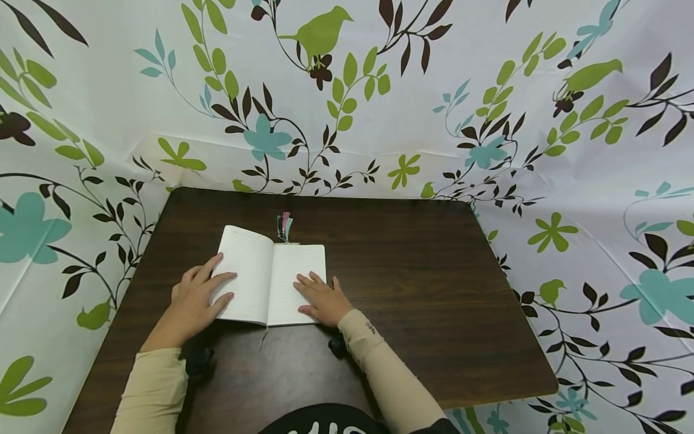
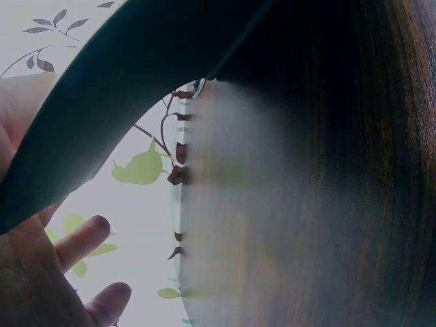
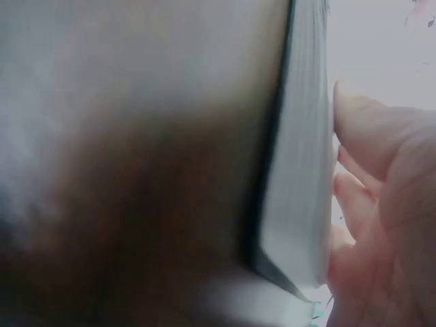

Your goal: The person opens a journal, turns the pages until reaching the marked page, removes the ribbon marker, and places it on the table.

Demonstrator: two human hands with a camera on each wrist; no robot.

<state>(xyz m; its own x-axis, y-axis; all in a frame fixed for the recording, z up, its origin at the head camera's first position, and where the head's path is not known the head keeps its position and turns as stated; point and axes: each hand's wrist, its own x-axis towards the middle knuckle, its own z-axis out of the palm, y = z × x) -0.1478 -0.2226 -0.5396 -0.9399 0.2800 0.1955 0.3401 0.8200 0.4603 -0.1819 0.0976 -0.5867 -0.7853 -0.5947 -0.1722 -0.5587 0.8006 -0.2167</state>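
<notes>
Left hand [image 1: 196, 298] and right hand [image 1: 324, 300] spread on an open notebook [image 1: 276, 280]

It lies left of the table's middle, its left half tilted up, its right half flatter. The left hand has its thumb and index finger over the left page; the right hand rests flat, fingers apart, on the right page. It should handle as light, with a fairly stiff cover and soft pages that crease easily; the outer edges look the best hold. A thin ribbon [image 1: 264, 339] hangs from the near end of the spine, and coloured strips [image 1: 284, 226] stick out beyond the far edge. Around it spreads the dark table [image 1: 412, 277], with patterned cloth [image 1: 406, 108] behind. Only the right wrist view shows the page block's thickness over the dark cover; only the head view shows the page lines.
</notes>
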